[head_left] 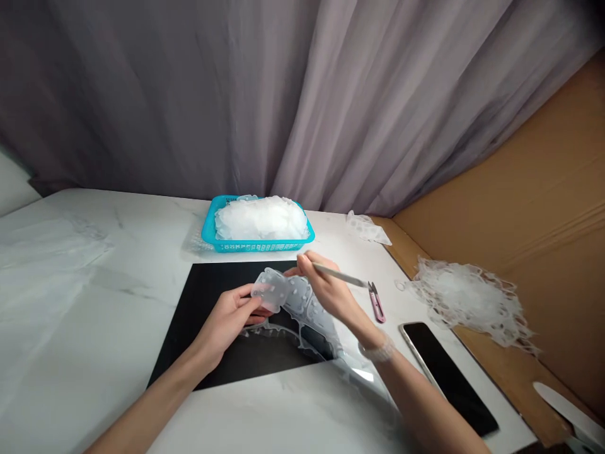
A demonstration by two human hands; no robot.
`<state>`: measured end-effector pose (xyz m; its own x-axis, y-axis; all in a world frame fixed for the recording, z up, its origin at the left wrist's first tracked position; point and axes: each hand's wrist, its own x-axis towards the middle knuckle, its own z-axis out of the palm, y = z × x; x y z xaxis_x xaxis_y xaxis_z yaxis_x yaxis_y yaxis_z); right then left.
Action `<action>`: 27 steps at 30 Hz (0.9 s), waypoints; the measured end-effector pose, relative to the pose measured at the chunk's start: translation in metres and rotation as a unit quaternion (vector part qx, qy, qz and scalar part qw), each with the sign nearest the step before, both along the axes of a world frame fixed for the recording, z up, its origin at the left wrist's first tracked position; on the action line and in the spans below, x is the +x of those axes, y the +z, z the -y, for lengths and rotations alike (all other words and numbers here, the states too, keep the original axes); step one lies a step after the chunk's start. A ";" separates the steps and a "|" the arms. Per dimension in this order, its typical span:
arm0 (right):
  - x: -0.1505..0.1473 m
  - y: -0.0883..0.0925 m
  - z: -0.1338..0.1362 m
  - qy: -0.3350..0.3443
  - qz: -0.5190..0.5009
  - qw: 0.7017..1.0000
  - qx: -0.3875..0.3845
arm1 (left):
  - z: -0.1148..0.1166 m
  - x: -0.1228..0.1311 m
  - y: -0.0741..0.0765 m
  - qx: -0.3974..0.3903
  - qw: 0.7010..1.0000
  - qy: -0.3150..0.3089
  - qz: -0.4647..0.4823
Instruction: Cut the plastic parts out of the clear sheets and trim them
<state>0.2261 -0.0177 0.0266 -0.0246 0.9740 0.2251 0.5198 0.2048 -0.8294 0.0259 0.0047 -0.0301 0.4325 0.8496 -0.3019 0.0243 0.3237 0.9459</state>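
The left hand (pixel 227 318) pinches a clear bumpy sheet (pixel 302 302) between thumb and fingers. The sheet bends up over a black mat (pixel 236 366), and its long end droops past the mat's near edge, where it is hard to see. The right hand (pixel 328 290) pinches a thin white stick (pixel 338 274), and its fingers are at the sheet's top edge. The hand hides one end of the stick. The other end points at pink snips (pixel 377 302), just beside it. A blue basket (pixel 258 247) of white sheets (pixel 262 219) sits past the mat, well apart from the hands. A phone (pixel 447 378) lies near the table's (pixel 94 252) right edge. A white blade (pixel 564 410) is cut off by the picture's corner.
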 end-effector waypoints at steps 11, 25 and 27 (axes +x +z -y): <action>-0.001 -0.017 -0.037 0.108 -0.260 0.951 -0.125 | -0.004 0.003 0.012 0.185 0.964 -0.044 -0.186; 0.021 -0.059 -0.054 -0.053 0.007 0.997 0.061 | 0.013 -0.007 0.023 0.306 0.907 0.230 -0.174; 0.024 -0.058 -0.056 -0.047 0.014 0.997 0.061 | 0.009 -0.015 0.025 0.186 0.954 0.212 -0.097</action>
